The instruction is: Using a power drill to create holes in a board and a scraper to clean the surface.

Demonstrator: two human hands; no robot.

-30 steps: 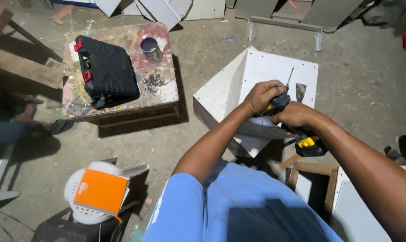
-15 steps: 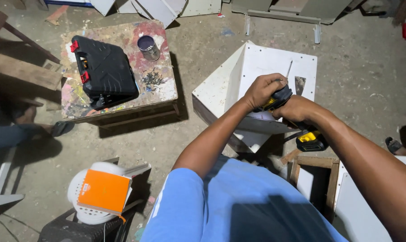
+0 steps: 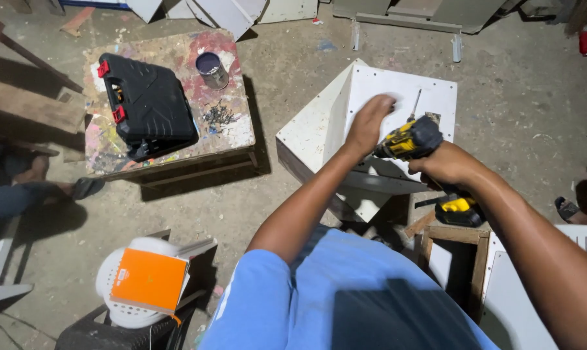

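Gripping a yellow cordless drill [image 3: 415, 139], the right hand [image 3: 450, 165] is clenched while the left hand [image 3: 370, 122], fingers loosely curled and empty, is pressed on the white panel [image 3: 397, 91] close to the bit, where a slip could likely nick it.

drill [image 3: 415, 139] yellow/black, bit tilted up | white panel box [image 3: 397, 87] on floor, open

one drill [image 3: 415, 139], one tool case [image 3: 147, 104], one tin [image 3: 211, 69]

Hard light from above and the right throws dark, sharp shadows leftward off the paint-splattered wooden worktop [image 3: 170, 139]. The white triangular panel box [image 3: 397, 91] glares slightly; the left hand [image 3: 369, 123] is motion-blurred, and the corners fall dim.
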